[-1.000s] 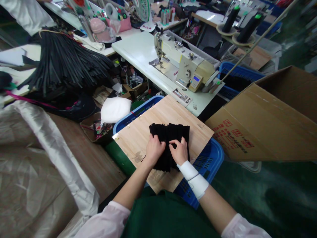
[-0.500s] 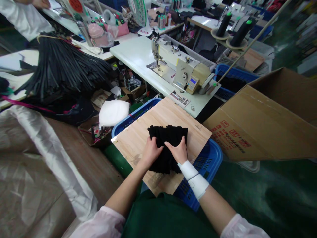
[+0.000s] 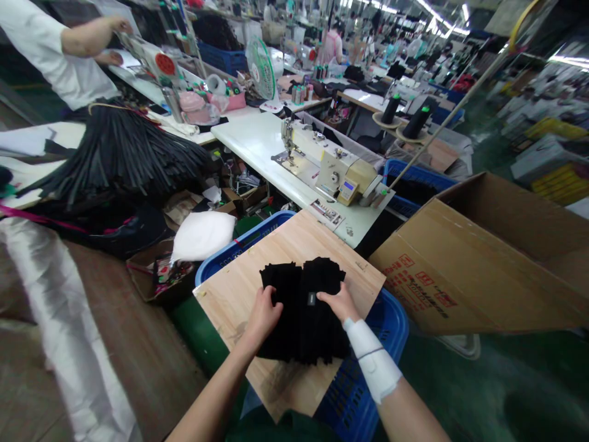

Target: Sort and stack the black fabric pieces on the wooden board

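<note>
Black fabric pieces (image 3: 284, 328) lie in two stacks side by side on a light wooden board (image 3: 225, 288), with a narrow seam between them. A small grey label (image 3: 311, 299) shows on the right stack. My left hand (image 3: 265, 312) grips the outer edge of the left stack, its thumb on top. With its thumb pointing to the label, my right hand (image 3: 343, 303) holds the outer edge of the right stack. Some fingertips of both hands are hidden by the cloth. A white wrap (image 3: 373, 359) covers my right wrist and forearm.
The board rests on a blue plastic basket (image 3: 391, 328). Beyond it stands a sewing machine (image 3: 338, 162) on a white table (image 3: 239, 132). An open cardboard box (image 3: 427, 264) is at right. Black strips (image 3: 124, 153) hang at left, near a co-worker's arm (image 3: 89, 38).
My hands have moved apart, and the black fabric now spreads wider in two stacks. The grey label has come into sight. The view has tilted up, and the co-worker's arm shows more.
</note>
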Demonstrator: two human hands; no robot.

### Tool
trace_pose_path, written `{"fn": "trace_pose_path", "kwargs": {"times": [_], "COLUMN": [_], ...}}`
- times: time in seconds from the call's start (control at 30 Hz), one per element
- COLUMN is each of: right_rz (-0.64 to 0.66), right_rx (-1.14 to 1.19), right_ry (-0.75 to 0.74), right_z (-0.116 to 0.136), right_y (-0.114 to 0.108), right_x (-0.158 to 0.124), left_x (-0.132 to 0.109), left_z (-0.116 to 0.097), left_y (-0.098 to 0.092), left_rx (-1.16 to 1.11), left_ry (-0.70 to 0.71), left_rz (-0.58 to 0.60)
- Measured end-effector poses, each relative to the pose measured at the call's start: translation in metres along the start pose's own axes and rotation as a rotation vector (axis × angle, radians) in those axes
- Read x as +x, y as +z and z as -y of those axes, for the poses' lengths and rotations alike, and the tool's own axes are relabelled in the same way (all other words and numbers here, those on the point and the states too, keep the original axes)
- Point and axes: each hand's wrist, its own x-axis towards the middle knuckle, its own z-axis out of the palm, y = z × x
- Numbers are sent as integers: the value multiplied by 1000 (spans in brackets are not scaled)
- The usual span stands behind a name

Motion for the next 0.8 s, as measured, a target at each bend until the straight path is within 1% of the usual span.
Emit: {"fn": "trace_pose_path", "kwargs": {"times": [0.07,0.1,0.17,0.2,0.23,0.3,0.37,0.4,0.43,0.5,0.57,0.63,0.7,0.8], "right_rz": [21,11,-50,-111,-162,-277,-351,-352,-331,-215,-58,65,111,72], "right_rx": [131,129,2,-93,-232,-537,-760,-831,-877,-918,-923,-912,-893,-872], "right_ry": [-5,-14,-61,-108,-168,-278,-417,-469,-507,-516,-462,-404,-377,-383], "right_z": [10,19,48,66,85,122,147,152,153,142,122,101,87,85], "right_y": [-29,-44,-68,-76,-82,-83,-73,-65,-57,-39,-24,-13,-9,-14], "right_x": [17,27,50,62,74,100,125,137,148,168,183,194,198,187], "left_x": [5,6,4,2,0,-5,-10,-12,-14,-20,-26,-32,-35,-35], "left_z": [16,23,35,38,41,43,43,42,41,36,27,17,8,8], "left_y": [-3,-4,-6,-6,-6,-4,-2,-1,0,2,2,3,5,7], "left_rx": [-89,-145,-257,-306,-345,-396,-414,-414,-408,-380,-339,-291,-262,-287], "left_ry": [-42,-60,-84,-91,-98,-119,-144,-158,-172,-171,-116,-66,-72,-151], "left_rz": [-15,-13,-2,3,7,23,43,44,37,10,-5,-7,-20,-55]}}
